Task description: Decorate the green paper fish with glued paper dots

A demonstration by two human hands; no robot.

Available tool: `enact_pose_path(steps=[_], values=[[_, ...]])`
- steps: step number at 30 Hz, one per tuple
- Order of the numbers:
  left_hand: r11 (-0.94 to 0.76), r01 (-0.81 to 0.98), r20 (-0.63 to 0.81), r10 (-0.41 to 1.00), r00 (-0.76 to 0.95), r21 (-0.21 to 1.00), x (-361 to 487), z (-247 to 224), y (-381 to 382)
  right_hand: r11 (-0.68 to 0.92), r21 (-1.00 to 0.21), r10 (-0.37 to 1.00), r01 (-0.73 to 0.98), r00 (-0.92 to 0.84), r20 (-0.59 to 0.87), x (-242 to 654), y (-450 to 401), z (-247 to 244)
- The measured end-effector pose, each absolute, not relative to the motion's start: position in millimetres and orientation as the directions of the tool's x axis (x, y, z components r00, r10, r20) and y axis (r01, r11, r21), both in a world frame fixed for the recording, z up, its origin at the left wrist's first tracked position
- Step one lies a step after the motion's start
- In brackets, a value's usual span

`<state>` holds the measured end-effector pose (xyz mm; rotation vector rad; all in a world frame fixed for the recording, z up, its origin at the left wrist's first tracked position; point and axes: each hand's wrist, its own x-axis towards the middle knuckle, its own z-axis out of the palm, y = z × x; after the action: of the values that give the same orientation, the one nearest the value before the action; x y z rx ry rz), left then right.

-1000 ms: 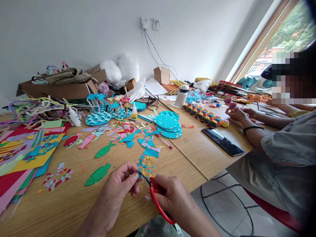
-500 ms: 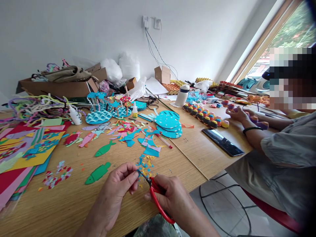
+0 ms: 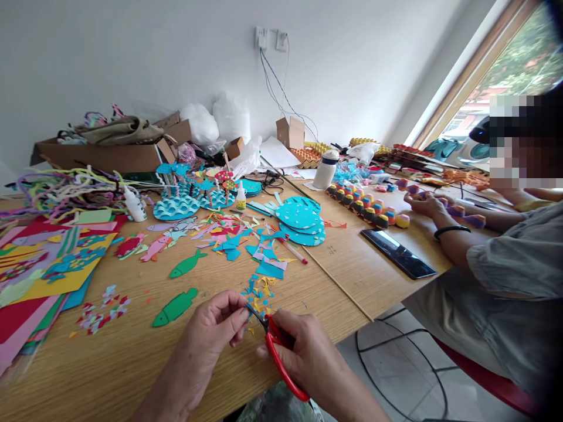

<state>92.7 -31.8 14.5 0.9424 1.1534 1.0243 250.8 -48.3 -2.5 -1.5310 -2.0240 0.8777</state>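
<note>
Red-handled scissors (image 3: 285, 370) are gripped in my right hand (image 3: 303, 346), their narrow blades pointing up and left. The blade tips reach the fingertips of my left hand (image 3: 220, 328), which is pinched closed; whatever it holds is too small and hidden to make out. Beyond the blades lie small blue and yellow paper scraps (image 3: 260, 293). Left of my left hand, a green paper fish (image 3: 175, 308) lies flat on the wooden table (image 3: 109, 375), with a second green paper fish (image 3: 188, 265) behind it.
Coloured paper sheets (image 3: 26, 316) cover the table's left side. Glue bottles (image 3: 134, 205), blue spotted discs (image 3: 299, 214) and a wooden stick (image 3: 338, 284) lie further back. At right, a phone (image 3: 398, 253) rests near the edge, beside a seated person's arm (image 3: 451, 234) and hands holding painted egg-carton pieces.
Both hands and the scissors keep almost the same place; the scissor blades have shifted very slightly. The view has moved a little, and the person at right has hardly moved.
</note>
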Motion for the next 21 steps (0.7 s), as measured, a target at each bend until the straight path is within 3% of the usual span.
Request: enact_pose_path(steps=[21], values=[[0.266,-0.237,-0.255,0.964,0.076,0.935,91.8,10.0,-32.6,0.186,-0.715,0.96,0.674,-0.28,-0.014,253.2,-47.9,-8.7]])
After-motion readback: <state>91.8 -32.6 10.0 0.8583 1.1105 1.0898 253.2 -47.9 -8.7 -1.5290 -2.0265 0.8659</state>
